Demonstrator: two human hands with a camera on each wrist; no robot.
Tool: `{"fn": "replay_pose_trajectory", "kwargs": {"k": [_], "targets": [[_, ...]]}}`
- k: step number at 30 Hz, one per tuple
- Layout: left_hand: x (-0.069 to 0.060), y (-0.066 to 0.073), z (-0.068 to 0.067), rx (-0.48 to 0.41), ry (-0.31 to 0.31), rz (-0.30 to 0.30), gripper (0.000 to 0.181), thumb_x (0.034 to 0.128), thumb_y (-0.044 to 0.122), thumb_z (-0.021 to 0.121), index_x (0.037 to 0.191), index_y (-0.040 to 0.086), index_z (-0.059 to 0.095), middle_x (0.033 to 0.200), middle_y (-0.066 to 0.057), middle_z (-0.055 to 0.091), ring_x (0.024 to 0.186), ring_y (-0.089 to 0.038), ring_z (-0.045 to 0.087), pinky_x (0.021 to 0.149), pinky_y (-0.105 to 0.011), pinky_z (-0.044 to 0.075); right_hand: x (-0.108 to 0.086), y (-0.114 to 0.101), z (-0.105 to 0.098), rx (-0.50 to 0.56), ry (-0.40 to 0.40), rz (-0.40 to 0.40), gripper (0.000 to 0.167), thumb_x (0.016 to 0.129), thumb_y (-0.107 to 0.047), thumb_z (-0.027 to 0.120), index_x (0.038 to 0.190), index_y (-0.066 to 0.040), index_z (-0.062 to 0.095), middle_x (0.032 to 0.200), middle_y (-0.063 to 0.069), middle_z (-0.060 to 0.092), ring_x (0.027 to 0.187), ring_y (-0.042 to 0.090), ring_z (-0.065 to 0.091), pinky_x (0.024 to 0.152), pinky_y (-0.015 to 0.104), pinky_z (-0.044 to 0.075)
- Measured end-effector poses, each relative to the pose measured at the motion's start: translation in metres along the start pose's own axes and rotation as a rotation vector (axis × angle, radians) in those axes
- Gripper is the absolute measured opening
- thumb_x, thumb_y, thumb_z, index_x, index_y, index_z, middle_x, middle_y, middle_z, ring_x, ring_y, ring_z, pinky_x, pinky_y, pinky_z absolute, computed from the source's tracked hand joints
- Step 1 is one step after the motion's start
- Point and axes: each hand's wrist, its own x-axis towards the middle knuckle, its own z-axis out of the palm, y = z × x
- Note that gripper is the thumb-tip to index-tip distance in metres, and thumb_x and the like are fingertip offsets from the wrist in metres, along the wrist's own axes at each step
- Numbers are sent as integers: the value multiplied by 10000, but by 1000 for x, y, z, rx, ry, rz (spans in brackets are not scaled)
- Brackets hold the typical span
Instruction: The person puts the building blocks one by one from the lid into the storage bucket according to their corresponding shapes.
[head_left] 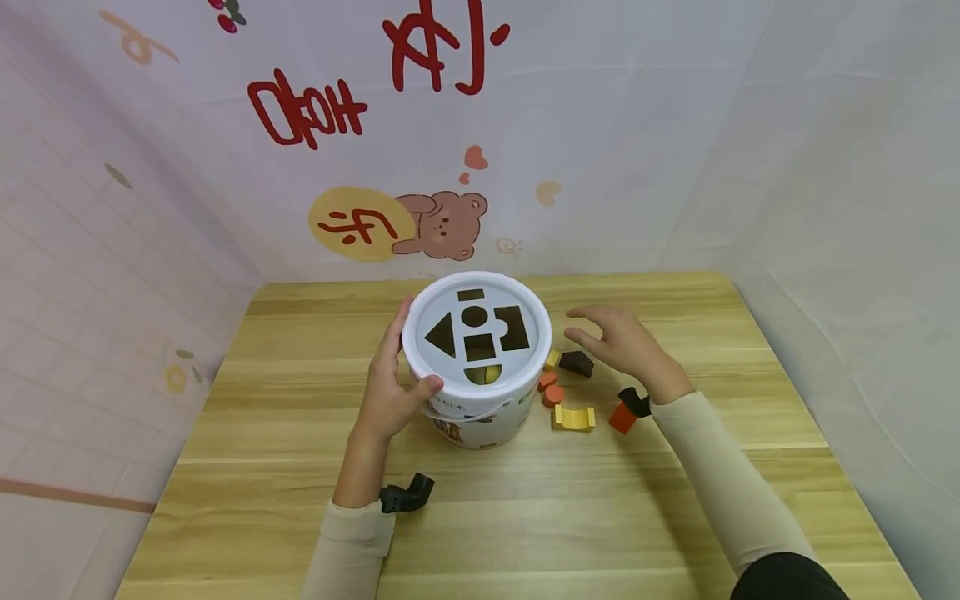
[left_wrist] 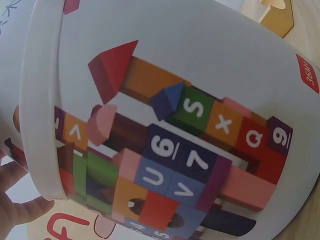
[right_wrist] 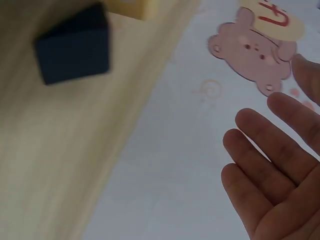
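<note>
A white bucket [head_left: 487, 429] stands upright on the table, its white lid [head_left: 450, 367] pierced with shaped holes: triangle, circle, rectangles, a half-round and a notched one. My left hand [head_left: 385, 392] grips its left side, thumb over the lid's rim. In the left wrist view, printed letter blocks cover the bucket wall [left_wrist: 165, 30]. Something yellow shows through the half-round hole. My right hand [head_left: 618, 340] is in the air right of the bucket, holding nothing, fingers apart in the right wrist view. Nearest to it is a dark angular block [head_left: 577, 362], seen also as a dark block [right_wrist: 74, 55].
Right of the bucket lie a yellow notched block [head_left: 573, 418], an orange-red round block [head_left: 553, 395], a small orange block [head_left: 547, 381], a yellow block [head_left: 552, 359] and a red-orange block [head_left: 622, 418] by my right wrist. A printed curtain [head_left: 600, 125] stands behind the wooden table [head_left: 525, 533].
</note>
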Motion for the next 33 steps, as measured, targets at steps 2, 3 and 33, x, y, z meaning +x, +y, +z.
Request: {"fn": "replay_pose_trajectory", "kwargs": {"k": [2,3,33], "targets": [[0,0,1,1,2,-2,1154,802,801,732,1686,210,285,1682,8,378,1514,-253,396,1221,-601,271,-2,5,10,1,-43,16,400,1000,-218,762,1302,39,706,1269,199,729,1202,405,678,1029,577,521],[0,1,1,0,3,-2,1159,802,801,733,1686,201,285,1683,8,377,1517,-255,393,1223,-604,268,-3,6,15,5,-66,26,395,996,-213,766,1301,32,710,1265,189,733,1196,399,683,1024,570,526],[2,0,1,-12,20,-25,1120,793,838,701,1681,289,294,1673,26,397,1502,-231,416,1202,-608,298,-3,3,54,-58,-193,103,94,951,-60,760,1034,-84,796,843,-27,694,754,183,578,764,394,522]]}}
